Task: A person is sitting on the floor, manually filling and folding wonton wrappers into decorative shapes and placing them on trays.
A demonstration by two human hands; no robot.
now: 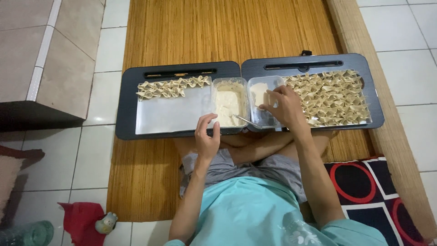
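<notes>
At the far left of the scene, well away from either set of fingers, a red cloth (81,217) and a small figurine (106,222) lie on the tiled floor (86,150). On the woven mat (218,32) two dark lap trays stand side by side; on the left lap tray (125,105) a pale sheet (170,114) carries a short row of folded dumplings (173,87) beyond and to the left of the left fingertips. The left hand (207,139) is seen with its fingers loosely curled and slightly parted, the thumb and forefinger resting at the near rim of the filling tub (229,102), which is steadied rather than gripped. A metal spoon (248,121) lies between the two hands, its bowl end in the filling just beyond the left fingers. In the clear container (266,102) a stack of pale wrappers (259,92) is reached by the right hand (284,107), whose fingertips are drawn together on the top wrapper; whether one sheet is actually pinched cannot be told. To the right of those fingers the right lap tray (371,98) is crowded with finished dumplings (332,98). The step would be done well if a single wrapper is peeled off by one corner, with the tub held still, so that neighbouring sheets are not dragged or torn.
</notes>
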